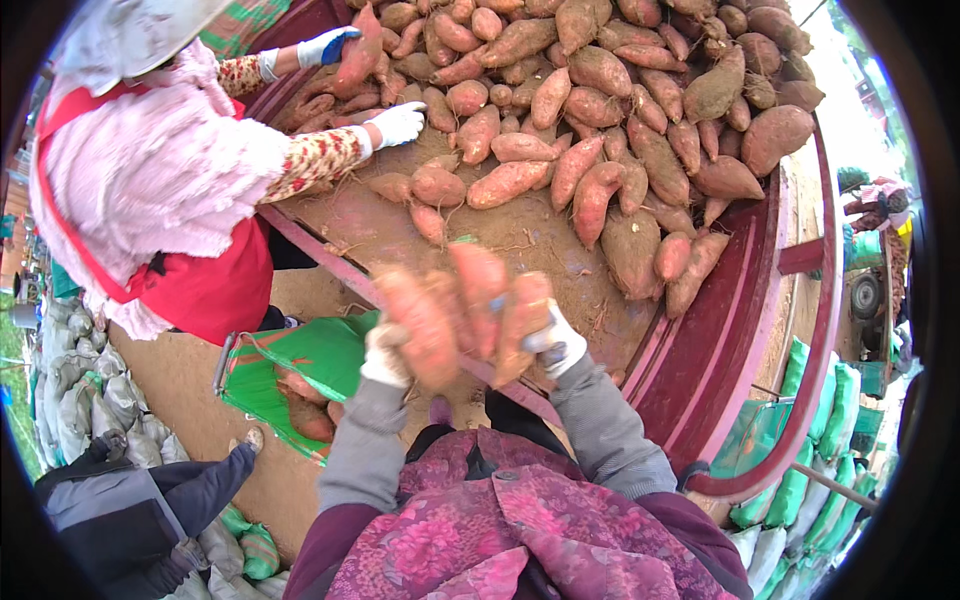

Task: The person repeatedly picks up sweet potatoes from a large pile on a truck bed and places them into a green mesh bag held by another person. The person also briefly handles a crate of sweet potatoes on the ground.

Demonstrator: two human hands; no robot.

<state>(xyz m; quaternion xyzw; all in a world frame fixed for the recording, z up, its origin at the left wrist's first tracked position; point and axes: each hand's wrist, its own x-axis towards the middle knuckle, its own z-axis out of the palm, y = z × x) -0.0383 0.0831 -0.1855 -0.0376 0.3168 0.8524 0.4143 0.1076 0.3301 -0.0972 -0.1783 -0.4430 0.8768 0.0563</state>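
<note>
My left hand (386, 354), in a pale glove, is closed around a large reddish sweet potato (414, 322) in front of my body. My right hand (560, 342), gloved in white and blue, grips another sweet potato (525, 318). More sweet potatoes (478, 285) are squeezed between the two, smeared by motion. Both hands are held over the near edge of a maroon metal bed (690, 375). Beyond them a big heap of sweet potatoes (600, 110) covers the bed floor. Beside my left forearm a green bag (325, 350) gapes, with some sweet potatoes (308, 412) inside.
At the left a co-worker in pink and red (190, 170) leans over the bed, one gloved hand (400, 122) at the heap, the other holding a sweet potato. Another person (140, 510) is lower left. Filled sacks (90, 390) line the left; green sacks (830, 420) stand right.
</note>
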